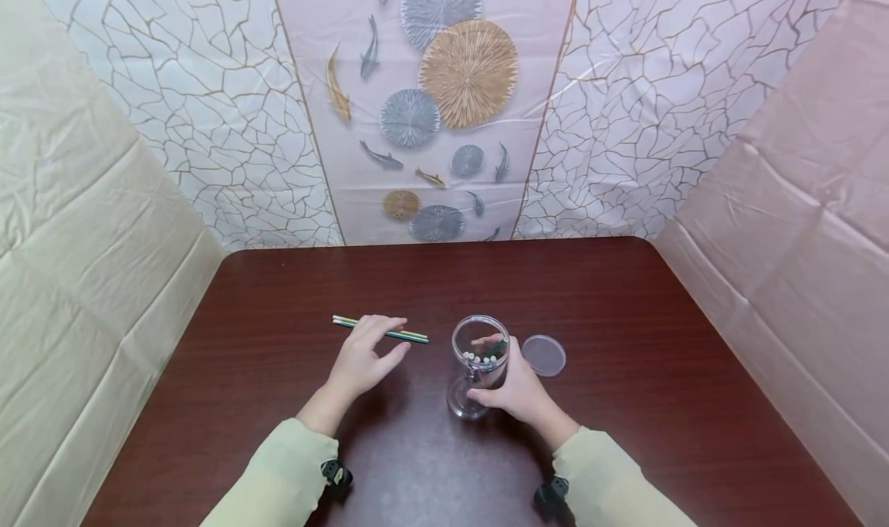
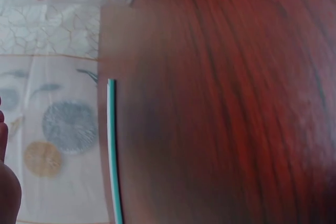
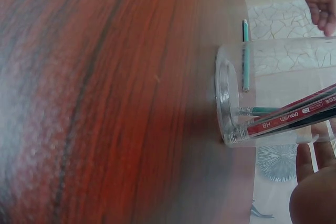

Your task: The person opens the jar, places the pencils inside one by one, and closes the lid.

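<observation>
My right hand (image 1: 521, 388) grips a clear plastic jar (image 1: 475, 371) round its right side, the jar standing upright on the table. Several pencils lean inside it; their white ends (image 1: 479, 359) show through the mouth in the head view, and a red pencil (image 3: 286, 117) marked HB shows through its wall in the right wrist view. My left hand (image 1: 364, 357) hovers over two pencils (image 1: 415, 336) lying side by side, one yellowish and one green, fingers spread and holding nothing. In the left wrist view a green pencil (image 2: 112, 145) lies near that hand's edge.
A round clear lid (image 1: 544, 356) lies flat to the right of the jar. The dark red wooden table (image 1: 278, 403) ends at a patterned cloth backdrop (image 1: 430, 164), with plain cloth walls (image 1: 785, 280) on both sides.
</observation>
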The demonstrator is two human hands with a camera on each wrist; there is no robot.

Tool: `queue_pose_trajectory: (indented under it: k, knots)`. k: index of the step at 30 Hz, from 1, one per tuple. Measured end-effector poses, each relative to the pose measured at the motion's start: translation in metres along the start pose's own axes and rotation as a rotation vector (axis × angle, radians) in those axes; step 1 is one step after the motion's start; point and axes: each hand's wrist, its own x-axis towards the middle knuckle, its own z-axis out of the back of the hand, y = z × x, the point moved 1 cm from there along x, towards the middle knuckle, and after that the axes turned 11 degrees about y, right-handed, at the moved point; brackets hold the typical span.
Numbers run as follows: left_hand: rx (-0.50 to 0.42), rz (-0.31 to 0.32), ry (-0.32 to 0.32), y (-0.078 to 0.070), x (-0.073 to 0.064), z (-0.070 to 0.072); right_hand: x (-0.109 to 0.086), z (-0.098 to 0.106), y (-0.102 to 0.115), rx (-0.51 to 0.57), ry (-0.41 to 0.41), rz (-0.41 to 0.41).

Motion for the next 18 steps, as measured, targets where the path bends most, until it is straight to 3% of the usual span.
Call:
queue_pose_trajectory:
  k: [18]
  knots:
    - [-0.004, 0.368, 0.332, 0.052, -0.01, -0.015, -0.001, 0.0, -0.002, 0.008, 0.0, 0.033]
